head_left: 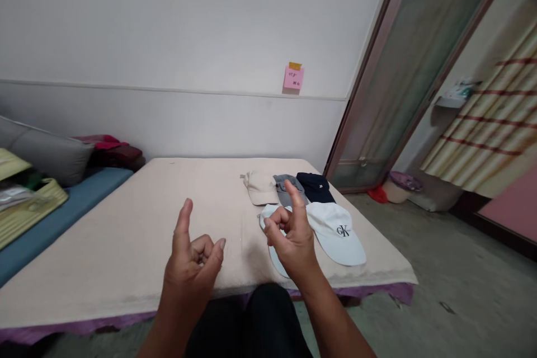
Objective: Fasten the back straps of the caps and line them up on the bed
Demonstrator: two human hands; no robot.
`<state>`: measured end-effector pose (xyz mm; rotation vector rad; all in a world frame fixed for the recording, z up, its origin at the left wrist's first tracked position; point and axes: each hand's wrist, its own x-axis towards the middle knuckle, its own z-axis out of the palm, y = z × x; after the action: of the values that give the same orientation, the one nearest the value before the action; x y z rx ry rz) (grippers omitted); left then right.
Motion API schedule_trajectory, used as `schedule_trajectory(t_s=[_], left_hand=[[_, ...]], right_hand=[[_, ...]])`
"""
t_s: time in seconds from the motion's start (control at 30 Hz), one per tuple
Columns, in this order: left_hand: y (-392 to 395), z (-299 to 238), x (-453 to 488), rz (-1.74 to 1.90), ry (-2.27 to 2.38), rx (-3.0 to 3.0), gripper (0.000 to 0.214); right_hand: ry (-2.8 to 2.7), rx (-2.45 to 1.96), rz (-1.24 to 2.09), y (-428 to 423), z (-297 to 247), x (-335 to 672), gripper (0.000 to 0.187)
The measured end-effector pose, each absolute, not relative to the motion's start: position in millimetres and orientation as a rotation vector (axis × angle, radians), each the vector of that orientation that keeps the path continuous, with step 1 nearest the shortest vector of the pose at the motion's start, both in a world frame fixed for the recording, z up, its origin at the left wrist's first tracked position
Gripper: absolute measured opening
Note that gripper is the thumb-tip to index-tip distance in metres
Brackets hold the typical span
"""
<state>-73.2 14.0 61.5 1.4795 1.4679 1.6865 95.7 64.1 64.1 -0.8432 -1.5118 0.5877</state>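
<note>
My left hand (191, 263) and my right hand (291, 232) are raised above the near edge of a low bed (138, 218) with a cream cover. Each hand has its index finger pointing up and the other fingers curled in, and neither holds anything. Just behind my right hand lie two white caps: one with a dark logo (338, 232) and one partly hidden by the hand (268, 218). Farther back sit a beige cap (260, 186), a grey cap (286, 187) and a navy cap (314, 186) in a row.
A grey pillow (46, 154), red fabric (113, 148) and a yellow bag (29, 201) lie on a blue mattress at left. A pink note (293, 77) is stuck on the wall. A glass door (403, 78) and a striped curtain (495, 117) stand at right.
</note>
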Motion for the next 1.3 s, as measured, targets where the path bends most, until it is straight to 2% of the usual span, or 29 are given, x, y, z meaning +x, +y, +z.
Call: schedule_trajectory(t_s=[0.5,0.57,0.6,0.67,0.73,0.83,0.97,1.03,1.17,1.3], left_hand=[[4.5,75.5,6.7,1.706,1.496,1.546,0.086],[8.6,71.9,14.2,1.697,1.485,1.514,0.074],[12.6,67.0,16.3,1.676,1.5,1.493,0.059],[23.8,49.4,17.2,1.588,1.577,1.467,0.026],[36.0,21.1,14.6,1.445,1.668,1.495,0.028],[45.8,-34.7,7.9,1.297,1.745,1.56,0.037],[33.5,-102.4,-1.7,1.168,1.831,1.54,0.037],[23.7,-122.6,-4.9,1.126,1.82,1.534,0.034],[18.6,-136.5,-3.7,1.115,1.797,1.595,0.033],[29.0,-138.0,5.1,1.116,1.854,1.697,0.032]], right_hand=[[-1.507,-0.809,0.628,54.5,68.4,172.1,0.074],[-1.487,-0.805,0.688,55.7,62.8,180.2,0.071],[-1.483,-0.809,0.739,57.6,56.9,183.1,0.065],[-1.494,-0.84,0.872,63.6,38.5,186.1,0.041],[-1.511,-0.909,1.009,70.7,12.3,185.6,0.013],[-1.525,-1.039,1.144,75.7,-34.6,178.8,0.018],[-1.48,-1.122,1.247,64.6,-93.5,161.3,0.024],[-1.543,-1.183,1.151,55.0,-116.0,151.9,0.026],[-1.835,-1.202,0.696,40.0,-140.1,142.2,0.017],[-1.981,-1.155,0.595,34.7,-142.3,147.8,0.012]])
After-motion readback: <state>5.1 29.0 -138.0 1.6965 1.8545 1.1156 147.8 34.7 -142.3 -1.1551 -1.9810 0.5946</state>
